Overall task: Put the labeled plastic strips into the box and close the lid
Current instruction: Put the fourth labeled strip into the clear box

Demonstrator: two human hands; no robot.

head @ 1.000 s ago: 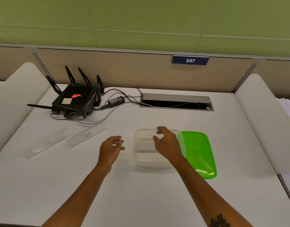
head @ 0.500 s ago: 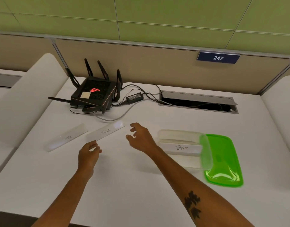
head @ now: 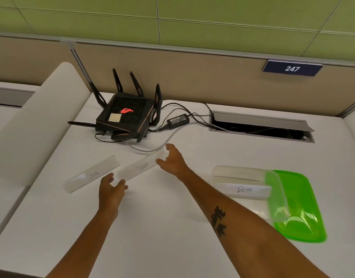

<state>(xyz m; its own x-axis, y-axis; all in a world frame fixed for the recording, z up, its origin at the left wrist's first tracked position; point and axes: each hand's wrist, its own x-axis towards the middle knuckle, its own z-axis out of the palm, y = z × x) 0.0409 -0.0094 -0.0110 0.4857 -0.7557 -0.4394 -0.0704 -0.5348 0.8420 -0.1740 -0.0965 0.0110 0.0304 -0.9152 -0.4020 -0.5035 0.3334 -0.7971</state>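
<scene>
A clear strip marked TIGER (head: 140, 167) lies slanted on the white desk. My left hand (head: 110, 194) is at its near end and my right hand (head: 173, 161) at its far end, fingers spread around the ends, with the strip still flat on the desk. A second strip marked DOG (head: 91, 174) lies just left of it. At the right stands the clear plastic box (head: 242, 168) with a strip marked BEAR (head: 243, 190) inside. The green lid (head: 299, 207) lies beside the box, partly under its right edge.
A black router (head: 125, 119) with antennas stands behind the strips, and its grey cable (head: 152, 149) loops close to my right hand. A power adapter (head: 177, 120) and an open cable hatch (head: 261, 127) lie further back. White dividers flank the desk.
Both hands left the box and moved left to the TIGER strip. The view swung left, so the box and lid now sit at the right.
</scene>
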